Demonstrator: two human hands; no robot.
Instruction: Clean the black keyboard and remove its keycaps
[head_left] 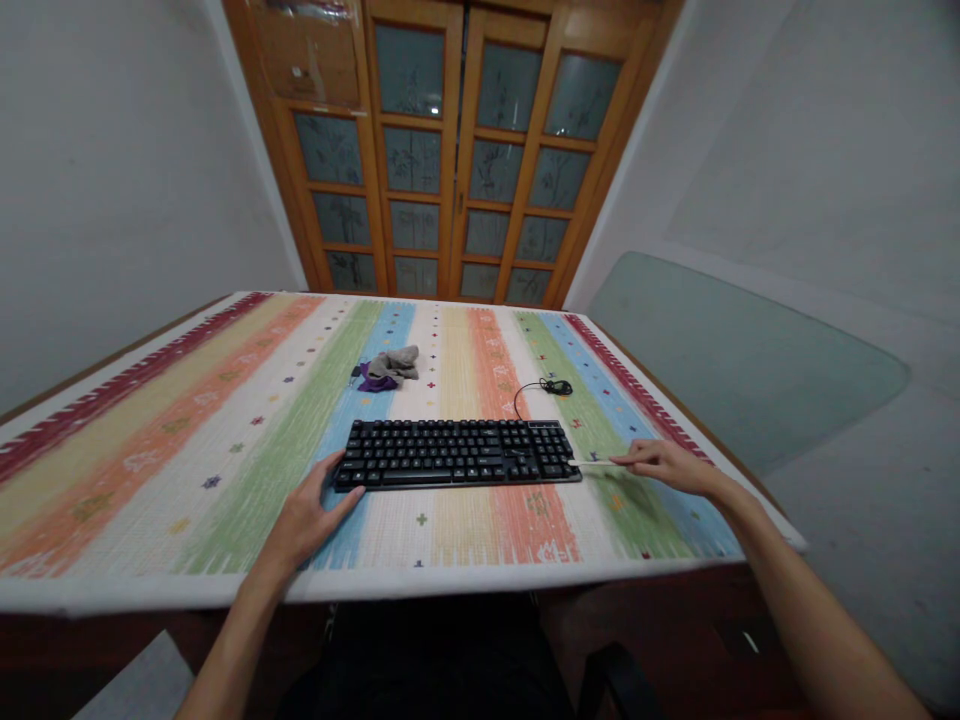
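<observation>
A black keyboard (450,452) lies flat on the striped tablecloth. My left hand (306,515) grips its left end, with the thumb along the front edge and the fingers at the side. On the other side, my right hand (656,462) pinches a thin white stick (594,463), held level. The stick's far tip reaches the keys near the keyboard's right edge; what kind of tip it has is too small to make out.
Behind the keyboard lie a crumpled grey and purple cloth (388,368) and the coiled keyboard cable (556,387). A striped tablecloth (255,450) covers the table. Walls stand at both sides, a glass-paned wooden door (454,200) at the back. A black chair armrest (616,680) shows below.
</observation>
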